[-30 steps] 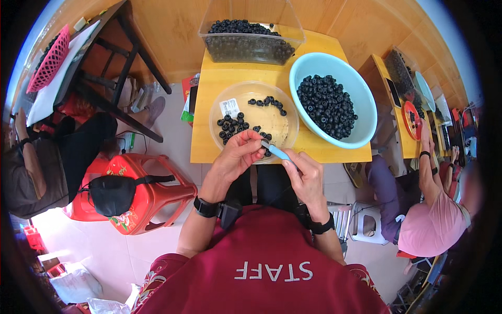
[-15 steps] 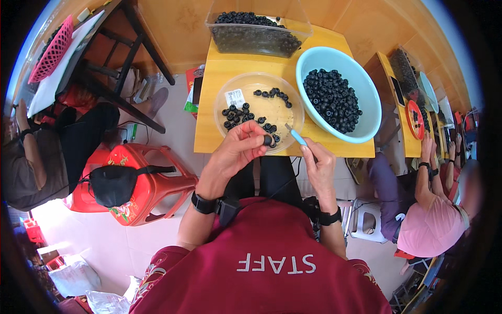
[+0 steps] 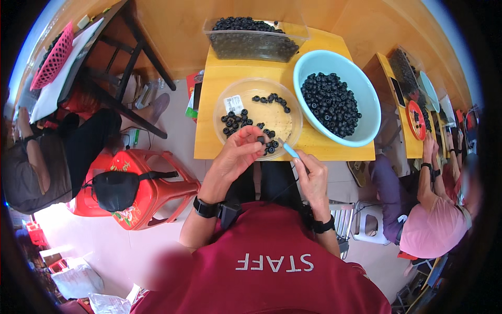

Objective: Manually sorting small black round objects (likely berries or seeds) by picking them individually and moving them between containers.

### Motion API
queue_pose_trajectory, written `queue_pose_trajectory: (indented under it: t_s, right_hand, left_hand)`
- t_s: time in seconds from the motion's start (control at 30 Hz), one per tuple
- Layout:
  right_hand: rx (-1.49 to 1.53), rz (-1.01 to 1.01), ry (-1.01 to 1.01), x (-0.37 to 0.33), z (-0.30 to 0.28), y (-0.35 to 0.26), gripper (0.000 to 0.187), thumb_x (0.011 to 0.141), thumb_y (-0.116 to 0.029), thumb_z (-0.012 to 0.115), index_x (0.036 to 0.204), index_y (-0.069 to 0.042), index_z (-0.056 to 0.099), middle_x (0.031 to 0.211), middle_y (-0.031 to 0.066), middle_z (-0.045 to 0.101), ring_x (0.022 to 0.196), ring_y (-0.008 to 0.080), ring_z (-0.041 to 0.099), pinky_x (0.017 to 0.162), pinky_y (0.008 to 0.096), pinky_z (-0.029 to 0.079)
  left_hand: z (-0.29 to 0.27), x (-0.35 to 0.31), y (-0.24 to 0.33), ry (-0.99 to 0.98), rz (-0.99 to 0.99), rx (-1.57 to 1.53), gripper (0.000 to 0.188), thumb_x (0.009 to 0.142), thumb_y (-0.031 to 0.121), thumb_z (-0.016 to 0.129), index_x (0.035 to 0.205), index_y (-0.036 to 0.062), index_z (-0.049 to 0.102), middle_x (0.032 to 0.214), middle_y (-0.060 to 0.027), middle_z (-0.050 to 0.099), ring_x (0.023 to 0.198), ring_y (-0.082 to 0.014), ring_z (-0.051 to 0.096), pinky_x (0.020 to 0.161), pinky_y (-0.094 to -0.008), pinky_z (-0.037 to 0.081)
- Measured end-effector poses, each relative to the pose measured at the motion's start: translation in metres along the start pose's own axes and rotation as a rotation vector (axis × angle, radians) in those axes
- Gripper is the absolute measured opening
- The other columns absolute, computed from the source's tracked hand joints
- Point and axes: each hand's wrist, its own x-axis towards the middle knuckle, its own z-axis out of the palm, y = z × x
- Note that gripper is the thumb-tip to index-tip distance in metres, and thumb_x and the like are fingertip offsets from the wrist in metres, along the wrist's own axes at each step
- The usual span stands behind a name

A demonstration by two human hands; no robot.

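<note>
Between the thumb and fingers of my left hand [image 3: 235, 157] is a small round black part [image 3: 261, 139], held over the near rim of a shallow clear round tray [image 3: 261, 116]. My right hand [image 3: 312, 175] is closed around a small knife [image 3: 291, 151] with a light blue handle. The blade points up and left, a little right of the black part and seemingly apart from it. Several similar black parts [image 3: 235, 121] lie in the tray by a white label, others in a curved row [image 3: 272, 98] on its far side.
Right of the tray stands a light blue basin [image 3: 367, 86] of black parts, and behind, a clear bin [image 3: 290, 39] of more, all on a yellow table [image 3: 209, 73]. A red stool [image 3: 167, 180] with a black bag [image 3: 116, 189] is at left. Other people sit on both sides.
My right hand has brought the knife slightly left and lower. My left hand has shifted a little left with the black part still pinched. The view has tilted slightly.
</note>
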Motion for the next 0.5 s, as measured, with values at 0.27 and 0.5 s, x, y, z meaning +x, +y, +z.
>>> queue_pose_trajectory:
  t_s: [0.27,0.5]
  right_hand:
    - [0.023,0.012,0.024,-0.001,-0.004,0.005,0.016,0.085,-0.013,0.064,0.098,-0.004,0.068,0.068,0.0145,0.059,0.059,0.0311,0.059,0.051,0.0377,0.044]
    - [0.037,0.024,0.137,-0.010,-0.021,0.020,0.017,0.086,-0.011,0.063,0.099,-0.001,0.067,0.066,0.0128,0.057,0.053,0.0245,0.055,0.048,0.0335,0.041]
  left_hand:
    - [-0.006,0.014,0.003,0.166,-0.012,0.098,0.012,0.082,-0.001,0.063,0.085,0.0092,0.056,0.080,-0.0022,0.058,0.066,-0.0095,0.052,0.062,-0.0205,0.042]
    - [0.014,0.065,0.003,0.236,-0.067,0.293,0.009,0.084,0.002,0.063,0.091,0.0055,0.059,0.082,-0.0021,0.061,0.068,-0.0102,0.057,0.063,-0.0202,0.047]
